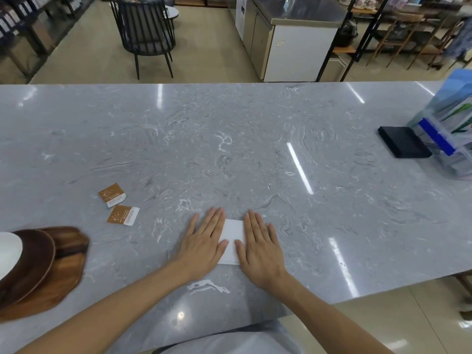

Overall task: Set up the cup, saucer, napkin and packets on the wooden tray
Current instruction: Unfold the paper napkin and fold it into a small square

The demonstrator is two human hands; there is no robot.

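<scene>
A folded white napkin [233, 237] lies on the grey marble counter [229, 149] near its front edge. My left hand [204, 241] lies flat on the napkin's left part and my right hand [260, 246] lies flat on its right part, fingers spread, palms down. Two brown packets [112, 194] [123, 214] lie on the counter to the left. At the far left edge sits the wooden tray [58, 284] with a dark brown saucer [33, 261] on it and a white cup [9, 251], partly cut off by the frame.
A clear plastic organiser with blue folders [447, 139] and a black box [403, 141] stand at the counter's right end. Beyond the counter are a dark chair [146, 34] and a steel cabinet [288, 34].
</scene>
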